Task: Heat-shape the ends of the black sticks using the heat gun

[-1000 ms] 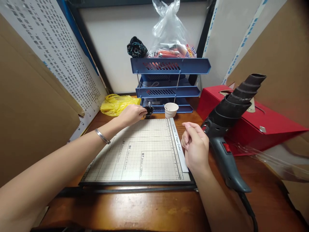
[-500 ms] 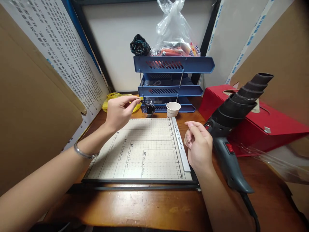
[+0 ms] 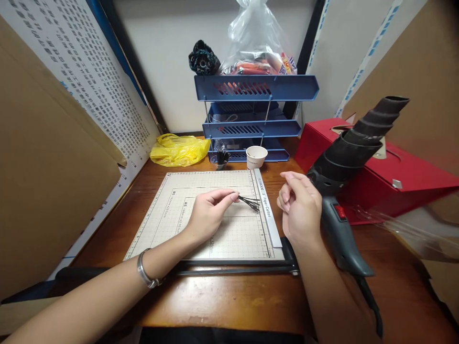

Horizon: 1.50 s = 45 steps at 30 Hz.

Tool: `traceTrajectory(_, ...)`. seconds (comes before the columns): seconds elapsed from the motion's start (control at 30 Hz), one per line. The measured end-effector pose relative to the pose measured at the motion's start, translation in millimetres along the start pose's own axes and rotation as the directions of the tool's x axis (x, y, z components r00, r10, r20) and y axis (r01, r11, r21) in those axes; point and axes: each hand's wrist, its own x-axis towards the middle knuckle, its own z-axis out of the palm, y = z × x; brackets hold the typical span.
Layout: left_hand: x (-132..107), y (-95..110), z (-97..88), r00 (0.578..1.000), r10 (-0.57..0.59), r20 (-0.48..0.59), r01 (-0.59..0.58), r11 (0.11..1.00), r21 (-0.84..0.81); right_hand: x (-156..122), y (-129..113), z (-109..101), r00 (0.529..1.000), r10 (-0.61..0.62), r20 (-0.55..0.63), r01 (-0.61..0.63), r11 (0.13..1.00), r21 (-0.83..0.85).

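Observation:
My left hand (image 3: 211, 212) pinches a small bunch of thin black wires (image 3: 250, 202) between thumb and fingers. Their free ends fan out to the right, above the gridded board of a paper cutter (image 3: 158, 229). To the right of the cutter's white strip, my right hand (image 3: 300, 205) is raised with its fingers curled and the thumb against them. Whatever it may hold is hidden. More black wires (image 3: 223, 156) stand upright in a small clear cup behind the board. Beside that cup is a white paper cup (image 3: 256, 156) with something dark inside.
A heat gun (image 3: 340, 210) lies at the right, against a red box (image 3: 405, 172). Blue stacked trays (image 3: 254, 88) stand at the back, topped by a clear bag (image 3: 256, 45). A yellow plastic bag (image 3: 179, 150) sits back left. The cutter's black arm (image 3: 233, 267) runs along the front.
My left hand has come from the clear cup toward me and right, bringing the black wires over the board. My right hand stays curled, in nearly the same place.

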Motion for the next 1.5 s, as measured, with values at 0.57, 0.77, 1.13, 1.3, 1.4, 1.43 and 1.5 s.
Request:
traceTrajectory(0.57,2.3,10.2,-37.6,0.913,-0.023,0.408,-0.164,0.893,0.418,1.1,1.2,-3.1,0.999,0.028,0.034,-0.027,1.0,-0.015)
traceTrajectory(0.77,2.5,4.2,-47.4,0.835,0.153,0.529,-0.465,0.711,0.528,0.2,1.7,-3.4,0.998,0.034,0.046,-0.033,0.999,-0.03)
traceTrajectory(1.13,11.5,22.8,-19.9,0.827,0.062,0.559,-0.471,0.621,0.627,1.8,6.5,-3.2,0.998,0.021,0.062,-0.016,0.996,-0.093)
traceTrajectory(1.3,27.2,34.6,4.3,0.809,-0.027,0.587,-0.457,0.599,0.658,2.3,6.7,-3.7,0.998,0.018,0.068,-0.01,0.994,-0.11)
traceTrajectory(1.4,34.6,37.2,11.6,0.804,-0.068,0.591,-0.45,0.58,0.679,2.4,6.4,-3.7,0.997,0.011,0.071,-0.003,0.994,-0.113)
traceTrajectory(1.43,36.3,38.0,13.0,0.8,-0.077,0.595,-0.452,0.574,0.683,2.4,6.5,-3.8,0.997,0.007,0.073,0.001,0.994,-0.114)
traceTrajectory(1.5,38.2,39.7,14.6,0.793,-0.091,0.603,-0.458,0.563,0.688,2.6,6.7,-4.0,0.997,0.0,0.074,0.008,0.994,-0.112)
